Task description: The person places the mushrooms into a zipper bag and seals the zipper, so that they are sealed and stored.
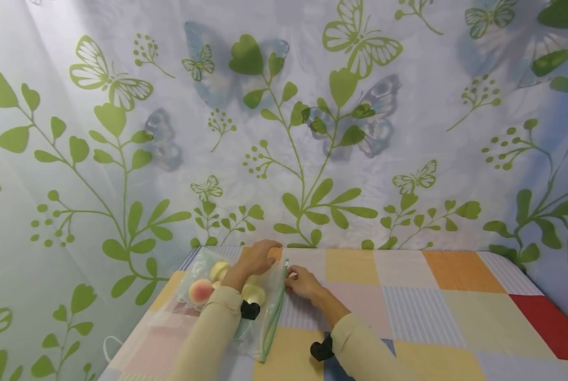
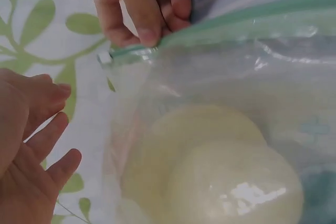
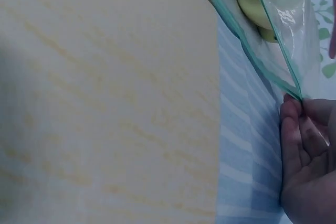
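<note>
A clear zip bag (image 1: pixel 250 338) with green strips along its mouth lies on the table. Inside it show a red-and-yellow peach (image 1: pixel 200 291), a yellow round fruit (image 1: pixel 219 270) and a pale yellow round thing (image 2: pixel 236 182). My right hand (image 1: pixel 305 283) pinches the green strip near its far end, beside a small white end piece (image 2: pixel 105 57). In the right wrist view the two green strips (image 3: pixel 275 40) stand apart and meet at the right fingertips. My left hand (image 1: pixel 257 258), fingers spread, hovers by the bag's far end and holds nothing.
A patchwork-patterned cloth (image 1: pixel 431 317) covers the table. Behind its back edge hangs a curtain (image 1: pixel 284 132) printed with leaves and butterflies. A white cable loop (image 1: pixel 110 346) shows at the table's left side.
</note>
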Available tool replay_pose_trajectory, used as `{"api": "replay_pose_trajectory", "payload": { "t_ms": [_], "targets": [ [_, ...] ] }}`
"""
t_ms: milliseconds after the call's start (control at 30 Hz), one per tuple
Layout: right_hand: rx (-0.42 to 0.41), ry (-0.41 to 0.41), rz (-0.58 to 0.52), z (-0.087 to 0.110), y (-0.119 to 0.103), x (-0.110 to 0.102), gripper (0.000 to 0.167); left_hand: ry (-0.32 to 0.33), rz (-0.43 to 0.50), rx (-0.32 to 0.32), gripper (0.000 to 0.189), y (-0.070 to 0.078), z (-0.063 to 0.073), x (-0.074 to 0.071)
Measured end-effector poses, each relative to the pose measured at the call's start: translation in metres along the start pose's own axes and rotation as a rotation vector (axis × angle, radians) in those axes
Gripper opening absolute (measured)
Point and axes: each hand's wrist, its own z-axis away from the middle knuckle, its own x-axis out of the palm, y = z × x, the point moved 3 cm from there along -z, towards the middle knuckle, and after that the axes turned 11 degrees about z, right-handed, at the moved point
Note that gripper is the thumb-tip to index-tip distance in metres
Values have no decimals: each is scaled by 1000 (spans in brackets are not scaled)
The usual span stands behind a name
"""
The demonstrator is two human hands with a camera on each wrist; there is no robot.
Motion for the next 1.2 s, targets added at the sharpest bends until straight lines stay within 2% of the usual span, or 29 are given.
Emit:
{"api": "replay_pose_trajectory", "payload": {
  "t_ms": [133,233,300,367,533,700,800,900,1067,1200],
  "targets": [
    [-20,-22,-7,1,-2,1,8,-33,8,-113,48,-12,0,4],
    [-32,-19,6,2,-3,2,6,-46,35,-168,53,-21,0,9],
    [-45,-10,23,3,-3,1,5,-55,60,-181,55,-27,0,13],
    [-49,-12,32,4,-3,1,5,-61,88,-168,57,-31,0,16],
    [-78,-20,41,5,-1,2,5,-73,160,-133,56,-31,3,18],
    [-93,-12,22,6,1,2,7,-78,249,-211,49,-30,6,17],
    [-88,-11,5,8,2,1,8,-73,265,-249,45,-32,7,17],
    [-84,-8,-9,9,3,1,9,-58,277,-237,37,-36,8,17],
    [-71,2,-15,8,3,0,9,10,302,-192,19,-41,7,19],
    [-55,10,-19,5,4,-1,9,54,298,-161,10,-37,3,19]
  ]
}}
